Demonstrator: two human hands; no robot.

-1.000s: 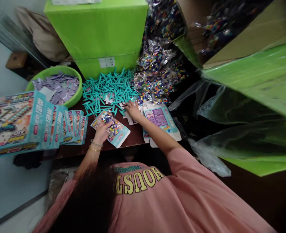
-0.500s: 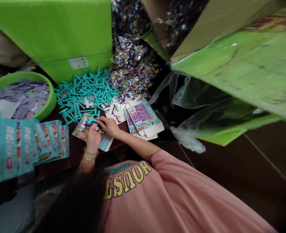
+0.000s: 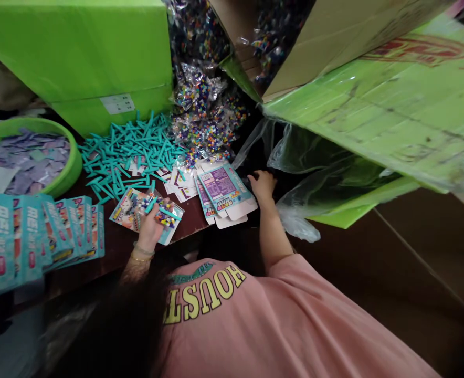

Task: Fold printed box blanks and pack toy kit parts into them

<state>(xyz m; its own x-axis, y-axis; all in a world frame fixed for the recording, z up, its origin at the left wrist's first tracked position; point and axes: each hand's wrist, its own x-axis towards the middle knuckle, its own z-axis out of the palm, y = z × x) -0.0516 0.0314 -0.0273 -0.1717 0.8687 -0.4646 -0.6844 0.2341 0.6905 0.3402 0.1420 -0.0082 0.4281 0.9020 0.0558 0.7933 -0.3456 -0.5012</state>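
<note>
The left hand (image 3: 150, 231) is gripping a clear bead bag (image 3: 167, 216) near the front of the surface (image 3: 192, 216), its fingers closing narrowly on the bag and on a teal piece (image 3: 150, 203) lying over it. A printed card (image 3: 126, 208) is showing beneath the bag; whether the fingers are pinching it too is not being shown clearly. The principal risk is coming from this stacking: the slick film is offering little friction, and the teal piece is sitting across the bag rather than inside it, so a tilt or a loosening thumb could be sending it to the floor. The right hand (image 3: 262, 186) is hovering at the right edge of the overlapping flat cartons (image 3: 226, 189), its fingers standing loosely apart with nothing visibly held; contact is not being confirmed. The cartons are overlapping and their flaps are projecting past the front edge, so a careless pinch could be catching two at once or pushing one off. Loose clear plastic film (image 3: 301, 226) is hanging just beside the right forearm and could be snagging it. White printed sheets (image 3: 182, 186) are lying near the cartons and could be getting dragged along.
</note>
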